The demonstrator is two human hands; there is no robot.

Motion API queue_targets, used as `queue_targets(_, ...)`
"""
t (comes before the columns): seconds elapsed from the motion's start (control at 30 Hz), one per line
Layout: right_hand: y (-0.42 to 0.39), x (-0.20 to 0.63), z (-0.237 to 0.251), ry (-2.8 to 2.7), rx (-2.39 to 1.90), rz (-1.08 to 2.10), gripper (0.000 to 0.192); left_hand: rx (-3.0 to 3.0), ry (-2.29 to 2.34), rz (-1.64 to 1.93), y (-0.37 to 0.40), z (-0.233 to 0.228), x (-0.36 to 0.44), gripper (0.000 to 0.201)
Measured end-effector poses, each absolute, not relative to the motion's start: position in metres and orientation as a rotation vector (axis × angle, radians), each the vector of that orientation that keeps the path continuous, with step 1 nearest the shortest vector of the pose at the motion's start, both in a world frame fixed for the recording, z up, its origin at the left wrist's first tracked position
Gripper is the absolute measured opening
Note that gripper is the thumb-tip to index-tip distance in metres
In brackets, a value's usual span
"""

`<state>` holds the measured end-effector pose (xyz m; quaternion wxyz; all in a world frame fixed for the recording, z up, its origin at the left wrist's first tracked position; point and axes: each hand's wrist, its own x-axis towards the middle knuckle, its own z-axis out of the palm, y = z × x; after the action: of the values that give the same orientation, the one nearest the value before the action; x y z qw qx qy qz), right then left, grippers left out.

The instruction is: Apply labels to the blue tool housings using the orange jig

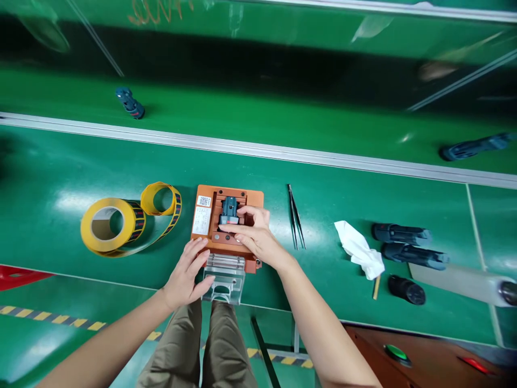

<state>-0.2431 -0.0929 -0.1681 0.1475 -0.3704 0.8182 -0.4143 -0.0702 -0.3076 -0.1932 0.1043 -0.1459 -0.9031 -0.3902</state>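
Note:
An orange fixture block [204,195] with a white label lies on the green bench in front of me. A small dark blue-grey part [229,209] sits in its recess. My right hand [254,237] rests over the block, fingertips touching the part and the plate just below it. My left hand [186,276] lies flat with fingers apart at the block's near left corner, beside a clear plastic piece [224,279] that sticks out over the bench edge.
A roll of yellow label tape [111,226] lies left of the block. Tweezers [295,216], a white cloth [359,249] and three dark cylindrical parts [406,248] lie to the right. More dark parts [130,102] sit on the belt behind the metal rail [283,152].

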Motion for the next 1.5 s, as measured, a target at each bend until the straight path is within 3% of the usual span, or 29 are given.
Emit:
queue_targets(0.17, -0.107, -0.252, -0.158, 2.556, -0.72, -1.307, 0.034, -0.417, -2.656, -1.138, -0.308, -0.194, -0.069, 0.076)
queue_targets(0.3, -0.119, -0.248, -0.148, 2.663, -0.657, -1.144, 0.057, -0.397, -2.66, -1.114, -0.308, -0.194, -0.068, 0.074)
queue_targets(0.43, -0.131, -0.238, -0.13, 2.722, -0.67, -1.039, 0.049, -0.374, -2.662, -1.068, -0.307, -0.195, -0.066, 0.072)
queue_targets(0.63, -0.106, -0.194, -0.06, 2.422, -0.329, -1.424, 0.049, -0.309, -2.658, -1.016, -0.305, -0.183, -0.069, 0.064)
queue_targets(0.8, -0.057, -0.123, -0.004, 2.354, -0.356, -1.618, 0.046, 0.254, -2.578, -1.244, -0.282, -0.107, -0.069, 0.027)
queue_targets(0.93, -0.019, -0.073, 0.024, 2.46, -0.394, -1.648, 0.045, 0.318, -2.565, -1.705, -0.237, -0.027, -0.071, 0.036)
queue_targets(1.1, 0.028, -0.034, 0.055, 2.561, -0.351, -1.743, 0.049, 0.09, -2.425, -2.673, -0.17, 0.043, -0.081, 0.05)
queue_targets(1.2, 0.055, -0.017, 0.071, 2.433, -0.15, -1.909, 0.05, -0.016, -2.319, -2.723, -0.135, 0.072, -0.083, 0.048)
queue_targets(1.3, 0.073, -0.003, 0.083, 2.203, 0.035, -2.09, 0.04, -0.194, -2.324, -2.652, -0.105, 0.094, -0.08, 0.046)
queue_targets(1.5, 0.08, 0.007, 0.095, 1.676, 0.279, -2.468, 0.034, -0.338, -2.296, -2.756, -0.072, 0.108, -0.072, 0.046)
